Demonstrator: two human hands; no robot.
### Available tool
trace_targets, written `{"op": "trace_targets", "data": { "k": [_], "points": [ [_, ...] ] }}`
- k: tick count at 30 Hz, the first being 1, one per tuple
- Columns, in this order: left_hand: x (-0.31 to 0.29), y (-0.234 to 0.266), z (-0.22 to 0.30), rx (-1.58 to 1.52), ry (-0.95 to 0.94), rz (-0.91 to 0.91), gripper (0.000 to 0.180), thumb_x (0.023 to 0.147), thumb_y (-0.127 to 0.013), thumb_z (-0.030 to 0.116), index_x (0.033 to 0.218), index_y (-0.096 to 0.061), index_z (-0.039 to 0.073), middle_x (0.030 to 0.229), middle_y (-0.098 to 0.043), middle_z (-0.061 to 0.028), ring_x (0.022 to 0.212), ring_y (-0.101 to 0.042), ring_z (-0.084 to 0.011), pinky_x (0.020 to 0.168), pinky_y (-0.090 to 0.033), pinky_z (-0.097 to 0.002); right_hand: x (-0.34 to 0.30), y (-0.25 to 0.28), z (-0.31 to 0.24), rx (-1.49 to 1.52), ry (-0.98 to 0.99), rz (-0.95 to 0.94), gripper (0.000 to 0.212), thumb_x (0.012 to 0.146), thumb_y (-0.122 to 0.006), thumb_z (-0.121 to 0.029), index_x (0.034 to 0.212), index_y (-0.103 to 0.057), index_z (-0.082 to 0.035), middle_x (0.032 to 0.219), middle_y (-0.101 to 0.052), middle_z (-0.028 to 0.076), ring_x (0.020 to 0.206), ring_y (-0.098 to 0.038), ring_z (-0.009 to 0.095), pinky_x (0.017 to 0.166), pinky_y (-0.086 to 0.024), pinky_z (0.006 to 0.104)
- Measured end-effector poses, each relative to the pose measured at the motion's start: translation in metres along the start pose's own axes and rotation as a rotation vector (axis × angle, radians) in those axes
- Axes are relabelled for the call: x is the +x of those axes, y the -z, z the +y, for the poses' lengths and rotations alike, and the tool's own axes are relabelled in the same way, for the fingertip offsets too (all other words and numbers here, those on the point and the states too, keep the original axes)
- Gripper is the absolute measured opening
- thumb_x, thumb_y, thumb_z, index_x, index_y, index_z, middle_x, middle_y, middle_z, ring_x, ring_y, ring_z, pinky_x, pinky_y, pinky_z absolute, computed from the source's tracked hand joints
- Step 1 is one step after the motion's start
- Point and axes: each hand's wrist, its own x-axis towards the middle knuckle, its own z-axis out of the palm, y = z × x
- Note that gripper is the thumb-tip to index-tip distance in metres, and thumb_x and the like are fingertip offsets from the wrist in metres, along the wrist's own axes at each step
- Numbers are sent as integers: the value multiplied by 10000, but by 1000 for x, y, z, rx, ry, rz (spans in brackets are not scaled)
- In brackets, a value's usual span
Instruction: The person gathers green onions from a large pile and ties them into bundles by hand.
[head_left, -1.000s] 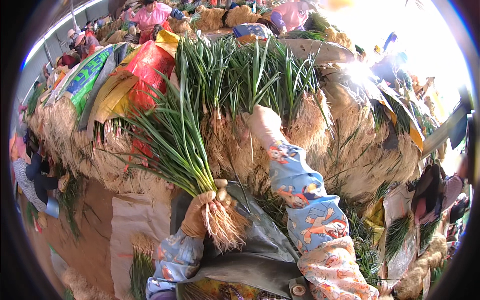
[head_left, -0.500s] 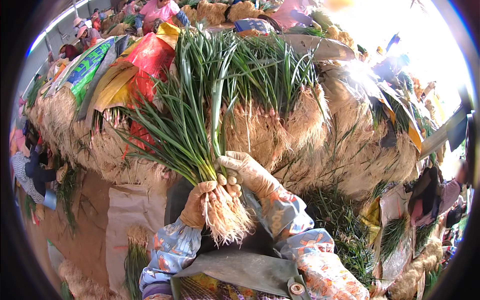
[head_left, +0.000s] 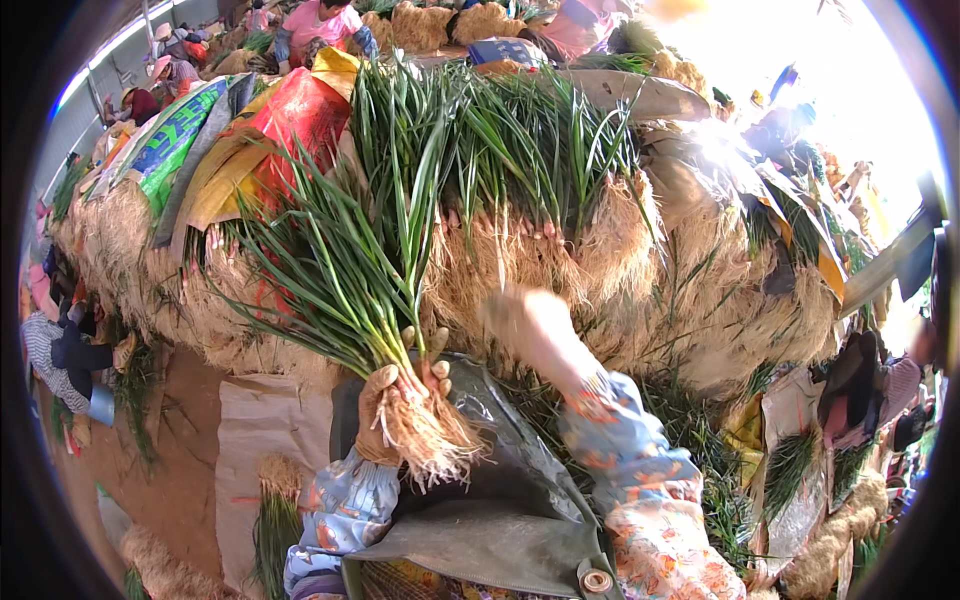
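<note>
My gloved left hand (head_left: 374,412) is closed around a bunch of green onions (head_left: 372,308) just above the roots. Its long green leaves fan up and to the left, and a pale, reddish-tinged tuft of roots hangs below my fingers. My right hand (head_left: 532,328) is away from the bunch, to its right, in front of the hanging roots of the heap; motion smears its fingers. Straight ahead, more green onions (head_left: 520,130) lie in a row on the heap, with their thick straw-coloured roots (head_left: 618,232) facing me.
A dark apron (head_left: 470,530) covers my lap. Red plastic sheeting (head_left: 305,110) and a green and blue sack (head_left: 175,140) cover the heap's left part. Loose leaves (head_left: 705,470) lie at right. A pale sack (head_left: 270,420) is on the floor at left. Several people sit around.
My right hand has let go of the bunch and moved right and up. My left hand keeps hold of the bunch, which has shifted slightly left.
</note>
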Motion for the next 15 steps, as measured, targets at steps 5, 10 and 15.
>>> {"op": "trace_targets", "data": {
  "k": [5,10,15],
  "points": [
    [11,-16,-15,84,96,40,587,777,-575,234,1287,-380,20,1159,-512,-132,931,-518,-206,834,-431,-356,112,-18,42,-192,-524,101,259,799,-614,-331,753,-610,-76,633,-602,108,576,-600,243,525,-485,362],
    [-7,-1,4,-65,60,-181,535,795,-552,188,1251,-381,-35,842,-490,-44,846,-503,-186,851,-403,-348,35,-32,55,268,-217,167,119,798,-591,-176,818,-598,-58,716,-620,84,616,-598,210,555,-502,321],
    [-3,5,0,-50,80,-72,464,827,-522,156,1239,-397,-18,837,-497,-36,890,-517,-194,931,-403,-380,-74,-52,84,469,60,-244,78,816,-565,-123,785,-564,-51,750,-607,95,614,-577,184,528,-494,306]
  ]
}}
